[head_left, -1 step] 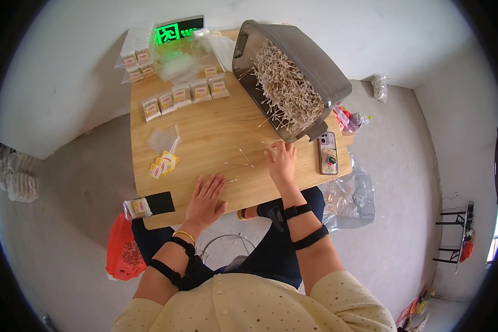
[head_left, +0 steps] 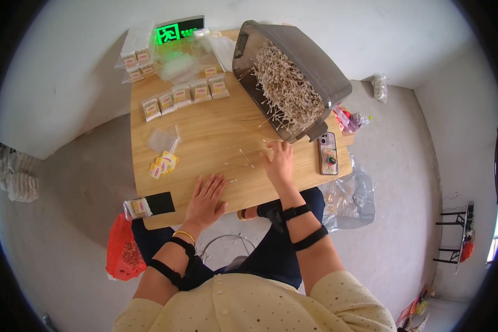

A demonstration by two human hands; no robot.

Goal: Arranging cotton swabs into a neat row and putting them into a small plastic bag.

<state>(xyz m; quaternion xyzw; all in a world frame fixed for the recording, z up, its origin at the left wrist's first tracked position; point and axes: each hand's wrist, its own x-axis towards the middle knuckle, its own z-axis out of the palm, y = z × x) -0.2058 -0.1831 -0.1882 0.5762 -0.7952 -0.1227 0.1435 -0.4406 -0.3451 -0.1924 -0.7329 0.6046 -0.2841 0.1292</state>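
My left hand [head_left: 203, 202] lies flat, palm down, near the front edge of the table, fingers stretched out. Just beyond its fingertips a cotton swab [head_left: 232, 181] pokes out, its other end hidden. My right hand [head_left: 279, 165] is over the wood in front of the big bin, its fingers bent and closed round a cotton swab [head_left: 264, 141], of which only a tip shows. Between the hands lie loose cotton swabs [head_left: 246, 157]. The tilted grey translucent bin [head_left: 329, 72] holds a heap of cotton swabs [head_left: 288, 83], its mouth facing me.
Filled swab packs [head_left: 181, 95] line the back left of the table [head_left: 205, 133]. Clear bags [head_left: 163, 139] and yellow cards [head_left: 163, 164] lie at left, with a pack on a black pad [head_left: 161, 203] in front. A phone [head_left: 328, 152] rests at right. A red bag [head_left: 122, 252] stands below.
My right hand has shifted slightly left, and less of the swab at its fingertips shows. My left hand stays where it was.
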